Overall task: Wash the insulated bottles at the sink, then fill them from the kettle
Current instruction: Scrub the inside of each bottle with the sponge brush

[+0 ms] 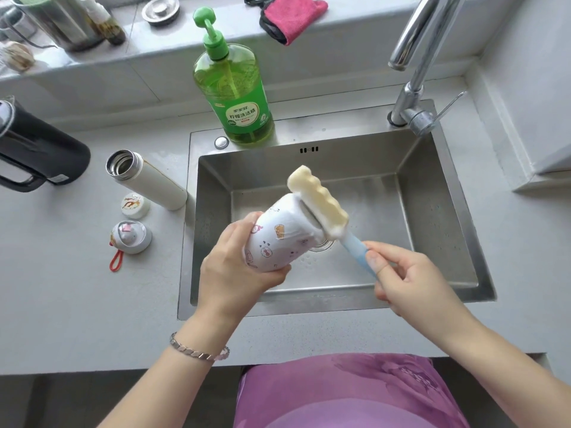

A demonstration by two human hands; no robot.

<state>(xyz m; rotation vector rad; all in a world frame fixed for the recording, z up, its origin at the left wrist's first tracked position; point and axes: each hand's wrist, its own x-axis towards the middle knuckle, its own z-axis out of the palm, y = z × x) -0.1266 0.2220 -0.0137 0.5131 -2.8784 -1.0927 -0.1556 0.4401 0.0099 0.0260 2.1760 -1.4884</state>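
Observation:
My left hand [238, 273] grips a short white insulated bottle with cartoon prints [278, 233], tilted over the steel sink [445, 193]. My right hand [404, 279] pinches the blue handle of a sponge brush [319, 199]; its yellow sponge head lies against the bottle's soapy top end. A taller white insulated bottle [148, 180] stands open on the counter left of the sink. Two lids lie in front of it: a white one [136, 205] and a grey one with a red loop [131, 237]. The black kettle [37, 149] sits at the far left.
A green dish-soap pump bottle [234, 91] stands on the sink's back rim. The chrome tap [417, 66] rises at the back right. On the ledge behind are a pink cloth [293, 17], a sink strainer [160, 9] and a metal pot [58, 20].

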